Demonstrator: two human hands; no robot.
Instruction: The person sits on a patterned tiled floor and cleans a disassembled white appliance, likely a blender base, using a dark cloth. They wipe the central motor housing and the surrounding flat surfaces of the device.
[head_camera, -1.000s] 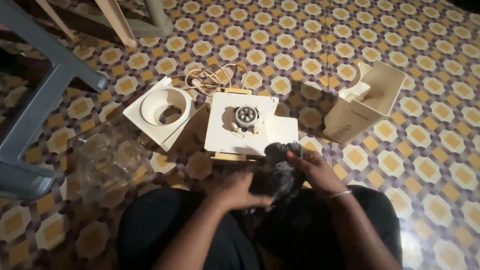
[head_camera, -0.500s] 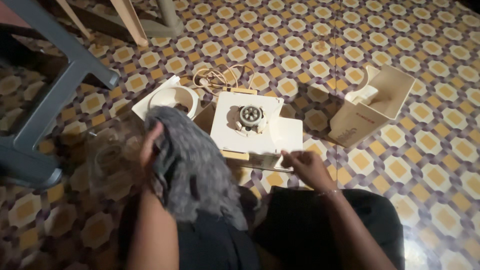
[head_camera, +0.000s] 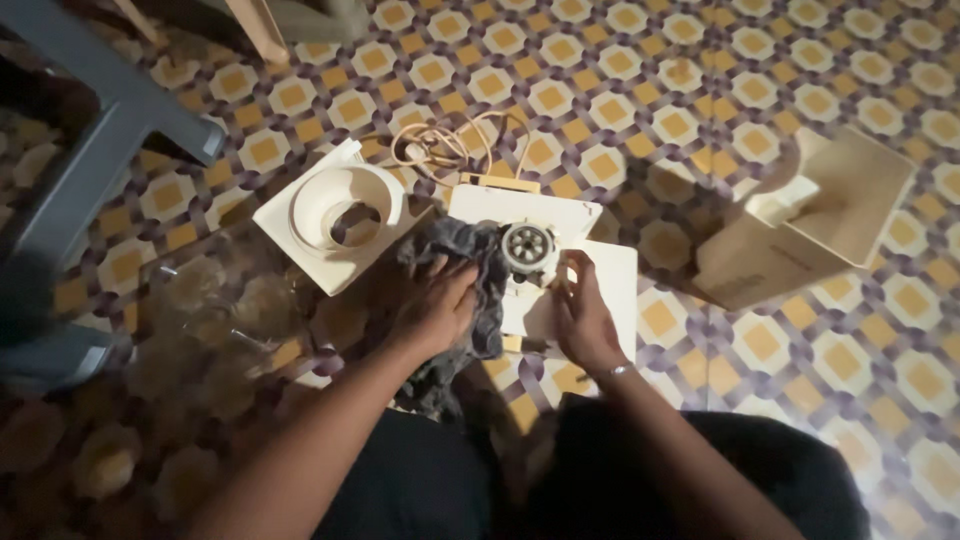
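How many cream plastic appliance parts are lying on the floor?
3. The motor base lies under both hands, the ring-shaped part to its left, and the box-shaped housing at right. Others may be hidden in the dark.
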